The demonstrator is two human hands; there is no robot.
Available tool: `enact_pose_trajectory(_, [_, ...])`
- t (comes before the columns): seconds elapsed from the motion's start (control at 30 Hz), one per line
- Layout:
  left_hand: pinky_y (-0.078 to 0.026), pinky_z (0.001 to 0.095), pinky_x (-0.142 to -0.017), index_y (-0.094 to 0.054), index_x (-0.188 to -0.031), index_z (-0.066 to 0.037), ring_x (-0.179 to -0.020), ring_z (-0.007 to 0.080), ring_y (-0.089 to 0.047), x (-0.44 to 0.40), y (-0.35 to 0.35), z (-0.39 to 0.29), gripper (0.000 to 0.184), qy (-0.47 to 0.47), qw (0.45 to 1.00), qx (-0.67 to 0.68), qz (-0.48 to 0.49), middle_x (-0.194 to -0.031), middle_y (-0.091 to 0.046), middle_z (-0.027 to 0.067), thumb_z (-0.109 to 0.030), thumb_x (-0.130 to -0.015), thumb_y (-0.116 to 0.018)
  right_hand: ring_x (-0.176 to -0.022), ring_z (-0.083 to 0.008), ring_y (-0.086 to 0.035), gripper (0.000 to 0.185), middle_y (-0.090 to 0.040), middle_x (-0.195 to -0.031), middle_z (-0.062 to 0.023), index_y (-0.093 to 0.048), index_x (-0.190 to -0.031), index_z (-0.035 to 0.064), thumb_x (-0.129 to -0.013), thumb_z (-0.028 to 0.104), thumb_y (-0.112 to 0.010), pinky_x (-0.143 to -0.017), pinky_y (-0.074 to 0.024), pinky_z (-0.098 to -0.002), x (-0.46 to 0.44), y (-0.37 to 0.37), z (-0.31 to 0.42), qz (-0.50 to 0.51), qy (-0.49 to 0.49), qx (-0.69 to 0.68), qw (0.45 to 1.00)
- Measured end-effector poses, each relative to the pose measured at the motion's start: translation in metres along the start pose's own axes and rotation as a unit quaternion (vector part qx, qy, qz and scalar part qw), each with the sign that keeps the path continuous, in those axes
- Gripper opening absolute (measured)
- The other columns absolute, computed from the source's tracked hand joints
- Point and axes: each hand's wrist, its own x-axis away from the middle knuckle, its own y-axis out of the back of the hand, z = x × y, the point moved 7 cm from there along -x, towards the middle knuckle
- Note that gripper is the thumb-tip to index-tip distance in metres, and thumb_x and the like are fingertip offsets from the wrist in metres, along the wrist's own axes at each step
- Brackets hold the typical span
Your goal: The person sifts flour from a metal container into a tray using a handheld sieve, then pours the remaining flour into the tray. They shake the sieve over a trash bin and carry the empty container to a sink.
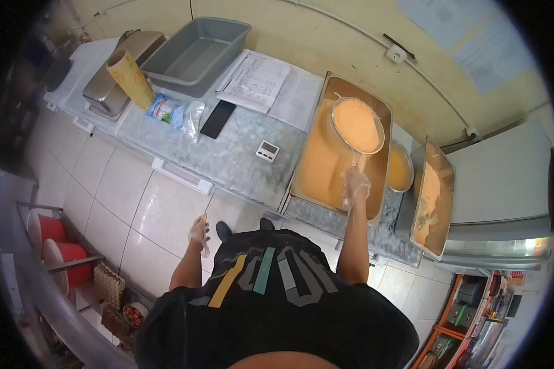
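- The round sieve [383,130] is above the deep metal tray [380,192], toward its wall-side end, near the right end of the bench [240,175].
- A heap of orange powder [355,120] fills the sieve almost to its rim; similar powder covers much of the tray floor.
- The right hand [356,186], in a thin clear glove, is closed around the handle [361,163], so the sieve is straight ahead of this hand, on the wall side.
- The left hand [199,231], also gloved, hangs outside the front edge of the bench, well apart from the sieve. Its fingers are loosely bent; whether they pinch something, I cannot tell.
- In my judgement, the sieve is stiff, but front-heavy with this load, and the loose powder could spill easily if it tilts.
- The glove may slip on a powdery handle, so I would hold it firmly close to the rim, and support the opposite rim if it feels heavy.
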Motion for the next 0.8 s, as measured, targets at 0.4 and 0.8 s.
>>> enact_pose_trajectory(0.4, [-0.038, 0.0441, -0.076, -0.043, -0.122, -0.025, -0.100, 0.0212, -0.046, -0.010, 0.010, -0.003, 0.061, 0.005, 0.999, -0.028, 0.043, -0.114, -0.052, 0.0025, -0.062, -0.075, -0.053, -0.047, -0.0178, -0.053, 0.028, -0.056, -0.060, -0.0028, -0.062, -0.088, 0.0103, -0.091, 0.029, -0.042, -0.042, -0.0422, -0.0323, 0.053, 0.029, 0.056, 0.077, -0.047, -0.158, 0.983])
enact_pose_trajectory(0.8, [-0.030, 0.0516, -0.084, -0.043, -0.126, -0.028, -0.112, 0.0222, -0.039, -0.013, 0.015, 0.010, 0.059, 0.034, 0.996, -0.064, 0.061, -0.123, -0.049, 0.0012, -0.053, -0.074, -0.058, -0.053, -0.0210, -0.059, 0.041, -0.060, -0.060, -0.0088, -0.065, -0.080, 0.0056, -0.089, 0.038, -0.041, -0.045, -0.0421, -0.0356, 0.048, 0.029, 0.025, 0.048, -0.069, -0.029, 0.996])
